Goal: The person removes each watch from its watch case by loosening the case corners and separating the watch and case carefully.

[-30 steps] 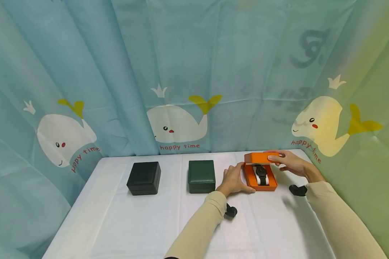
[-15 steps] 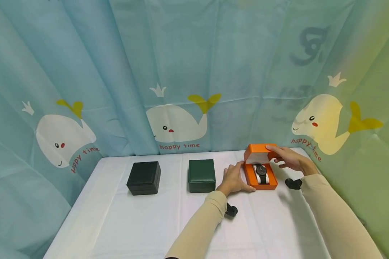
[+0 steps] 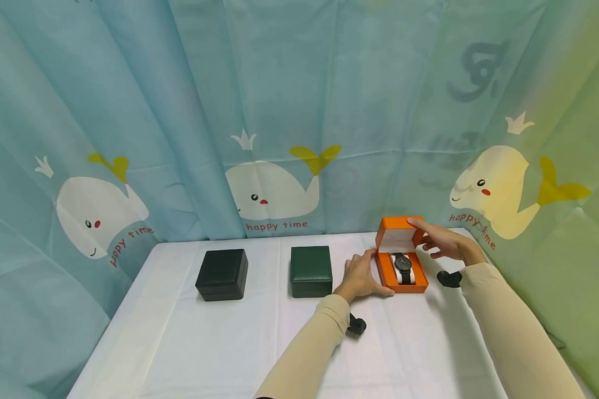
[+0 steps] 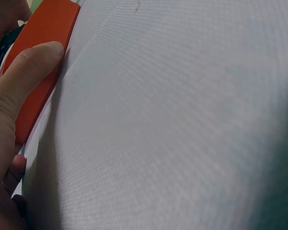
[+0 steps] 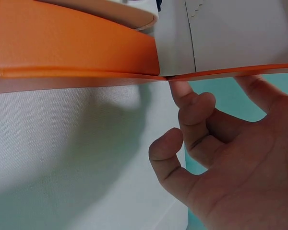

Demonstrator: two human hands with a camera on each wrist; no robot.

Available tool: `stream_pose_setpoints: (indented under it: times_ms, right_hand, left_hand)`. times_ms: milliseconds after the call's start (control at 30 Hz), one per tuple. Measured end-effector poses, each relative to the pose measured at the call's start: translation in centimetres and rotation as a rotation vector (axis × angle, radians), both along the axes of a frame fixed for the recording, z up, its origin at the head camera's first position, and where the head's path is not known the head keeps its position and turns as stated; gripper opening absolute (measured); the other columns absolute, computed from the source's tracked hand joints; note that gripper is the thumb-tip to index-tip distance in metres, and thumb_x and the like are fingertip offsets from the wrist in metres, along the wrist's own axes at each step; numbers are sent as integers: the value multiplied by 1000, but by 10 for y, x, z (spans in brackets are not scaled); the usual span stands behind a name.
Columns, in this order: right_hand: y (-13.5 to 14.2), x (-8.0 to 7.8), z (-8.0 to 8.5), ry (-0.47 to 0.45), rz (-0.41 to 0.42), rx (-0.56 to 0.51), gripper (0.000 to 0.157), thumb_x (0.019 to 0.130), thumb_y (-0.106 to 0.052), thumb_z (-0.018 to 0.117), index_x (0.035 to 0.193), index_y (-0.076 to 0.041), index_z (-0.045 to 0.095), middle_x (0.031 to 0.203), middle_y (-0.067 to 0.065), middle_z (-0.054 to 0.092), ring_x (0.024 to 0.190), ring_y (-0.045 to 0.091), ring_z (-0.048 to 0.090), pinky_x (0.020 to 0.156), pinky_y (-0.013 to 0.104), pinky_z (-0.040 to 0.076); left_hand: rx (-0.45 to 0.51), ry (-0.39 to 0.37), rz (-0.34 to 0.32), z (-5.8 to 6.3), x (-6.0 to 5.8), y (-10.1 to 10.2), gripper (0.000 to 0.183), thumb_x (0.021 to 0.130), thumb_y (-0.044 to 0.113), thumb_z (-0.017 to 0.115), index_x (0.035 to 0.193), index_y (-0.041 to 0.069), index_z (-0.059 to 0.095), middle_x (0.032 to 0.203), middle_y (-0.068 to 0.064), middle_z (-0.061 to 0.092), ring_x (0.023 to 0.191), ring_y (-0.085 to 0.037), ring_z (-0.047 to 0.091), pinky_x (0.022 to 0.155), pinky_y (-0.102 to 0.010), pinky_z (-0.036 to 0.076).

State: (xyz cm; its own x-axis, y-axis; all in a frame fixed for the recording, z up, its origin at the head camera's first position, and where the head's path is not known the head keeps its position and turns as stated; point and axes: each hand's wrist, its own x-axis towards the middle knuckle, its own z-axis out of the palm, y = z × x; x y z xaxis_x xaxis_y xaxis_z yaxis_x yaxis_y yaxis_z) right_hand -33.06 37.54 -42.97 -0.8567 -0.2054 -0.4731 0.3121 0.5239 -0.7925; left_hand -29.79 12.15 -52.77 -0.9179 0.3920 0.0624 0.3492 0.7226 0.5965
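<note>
An orange watch box (image 3: 415,288) stands with its lid (image 3: 402,223) raised, at the right of the table. Inside, a black wristwatch (image 3: 403,265) is wrapped around a white cushion (image 3: 394,269). My left hand (image 3: 359,278) grips the box from its left side. In the left wrist view, the thumb (image 4: 31,64) lies along the orange front wall. My right hand (image 3: 444,241) holds the lid at its right edge. Its lower fingers (image 5: 165,146) are bent and off the box in the right wrist view; the lid partly hides the other fingertips.
A green box (image 3: 311,271) sits left of my left hand, and a black box (image 3: 222,274) farther left, both with lids down. A white cloth covers the table (image 3: 219,349). Behind it hangs a blue curtain (image 3: 194,111) with whale prints.
My right hand has swung the lid up and back, from partly raised to standing upright, showing more of the white lining and the watch. My left hand has stayed in place on the box.
</note>
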Motion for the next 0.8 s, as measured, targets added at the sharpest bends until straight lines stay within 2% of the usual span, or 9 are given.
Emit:
stream_pose_setpoints:
  times_ms: [200, 533, 667, 800]
  right_hand:
    - [0, 1, 0, -6, -7, -6, 80, 99, -73, 36, 113, 3, 55, 109, 14, 42, 104, 29, 42, 80, 40, 41]
    - [1, 3, -2, -4, -5, -3, 81, 100, -72, 36, 118, 4, 54, 120, 18, 41, 112, 34, 42, 84, 42, 43]
    - [1, 3, 0, 0, 2, -8, 82, 100, -71, 37, 128, 5, 48, 132, 22, 40, 121, 39, 44, 92, 48, 46]
    - [2, 6, 1, 10, 20, -27, 87, 102, -69, 37, 149, 4, 30, 146, 29, 36, 128, 44, 46, 103, 56, 46]
  left_hand:
    - [-1, -5, 0, -1, 1, 0, 111, 59, 53, 99, 152, 23, 45, 131, 6, 59, 110, -14, 49, 94, -27, 39]
    - [4, -11, -7, 1, 3, 0, 111, 59, 53, 99, 151, 23, 45, 133, 6, 59, 112, -13, 49, 94, -26, 39]
    - [0, -3, -15, 2, 0, 0, 111, 59, 53, 99, 151, 21, 45, 134, 5, 59, 114, -13, 50, 94, -27, 38]
    - [-2, -25, -11, 0, -3, 1, 112, 59, 52, 99, 152, 22, 44, 135, 5, 59, 115, -14, 50, 94, -27, 38]
